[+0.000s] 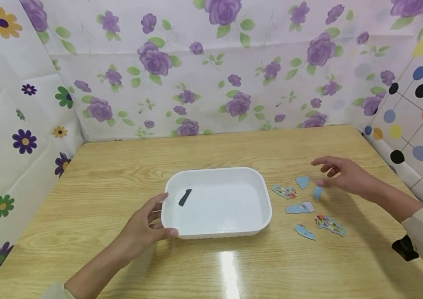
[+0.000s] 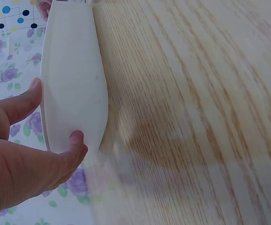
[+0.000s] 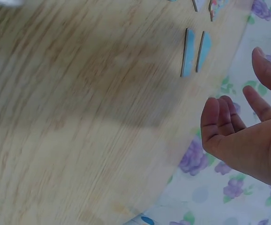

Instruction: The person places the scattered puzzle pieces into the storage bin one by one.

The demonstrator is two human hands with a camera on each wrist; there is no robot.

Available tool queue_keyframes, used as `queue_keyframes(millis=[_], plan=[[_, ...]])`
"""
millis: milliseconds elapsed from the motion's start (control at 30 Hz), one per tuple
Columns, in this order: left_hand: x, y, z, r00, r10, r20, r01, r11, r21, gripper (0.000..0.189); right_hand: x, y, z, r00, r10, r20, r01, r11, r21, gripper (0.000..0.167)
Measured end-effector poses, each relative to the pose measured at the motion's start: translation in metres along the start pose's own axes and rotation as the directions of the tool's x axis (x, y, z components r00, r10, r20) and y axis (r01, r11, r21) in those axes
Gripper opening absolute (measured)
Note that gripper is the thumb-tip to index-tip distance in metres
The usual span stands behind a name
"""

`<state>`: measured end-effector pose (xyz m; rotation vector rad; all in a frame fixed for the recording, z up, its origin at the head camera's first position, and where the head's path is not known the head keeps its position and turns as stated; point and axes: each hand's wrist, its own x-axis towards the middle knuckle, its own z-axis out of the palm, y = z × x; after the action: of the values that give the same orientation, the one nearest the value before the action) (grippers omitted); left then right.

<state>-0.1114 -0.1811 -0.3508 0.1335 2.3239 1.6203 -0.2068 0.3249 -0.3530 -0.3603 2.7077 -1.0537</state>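
Observation:
A white plastic tray (image 1: 222, 209) stands on the wooden table, and a small black strip-shaped piece (image 1: 185, 197) lies inside it near the left end. My left hand (image 1: 142, 226) grips the tray's left end, with the thumb at the front corner and fingers along the side. Right of the tray, several flat jigsaw-like pieces are spread out, among them a light-blue triangular piece (image 1: 302, 182) and a multicoloured piece (image 1: 329, 224). My right hand (image 1: 345, 176) hovers over the far right of these, fingers loosely bent and holding nothing, above a narrow blue piece (image 3: 188, 52).
A wooden table (image 1: 121, 170) carries everything. Flower-printed cloth (image 1: 189, 70) hangs behind it, and patterned sheets stand at both sides. By the right sleeve lies a black object (image 1: 405, 248) near the table's right edge.

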Motion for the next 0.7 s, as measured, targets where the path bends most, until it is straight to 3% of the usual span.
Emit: queue_keyframes(millis=[233, 700], plan=[[0.0, 0.0, 0.001, 1.0, -0.027, -0.013, 0.027, 1.0, -0.011, 0.097, -0.003, 0.01, 0.0, 0.998, 0.027, 0.051, -0.027, 1.0, -0.004, 0.068], [0.001, -0.003, 0.0, 1.0, -0.005, -0.008, 0.005, 1.0, -0.011, 0.096, -0.009, 0.025, 0.006, 0.995, 0.051, 0.086, -0.053, 0.999, 0.014, 0.078]])
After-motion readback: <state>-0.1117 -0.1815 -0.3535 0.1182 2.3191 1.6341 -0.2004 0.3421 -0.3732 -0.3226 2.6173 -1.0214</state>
